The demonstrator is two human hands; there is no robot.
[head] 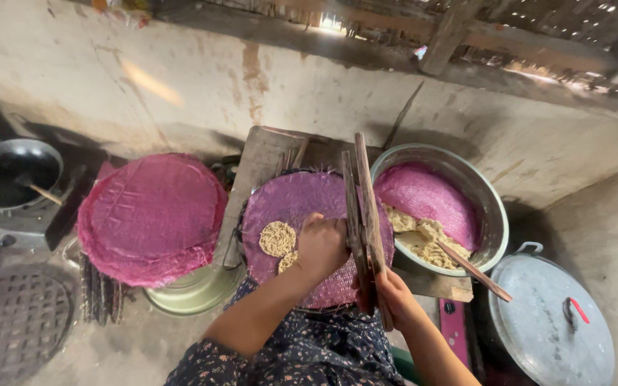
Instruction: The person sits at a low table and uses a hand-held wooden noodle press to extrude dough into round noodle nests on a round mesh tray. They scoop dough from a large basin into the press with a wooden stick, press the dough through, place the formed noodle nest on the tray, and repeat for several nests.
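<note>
The left hand rests curled on the purple woven mat, just beside two noodle discs. The right hand is clamped on the wooden sticks (held upright over the mat).

We see rough woven purple mat, worn matt wooden sticks, dull metal bowl, smooth grey metal lid, stained rough concrete wall

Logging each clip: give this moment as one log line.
left hand: on purple mat beside noodle discs | right hand: holds wooden sticks upright | right: basin of noodles
</note>
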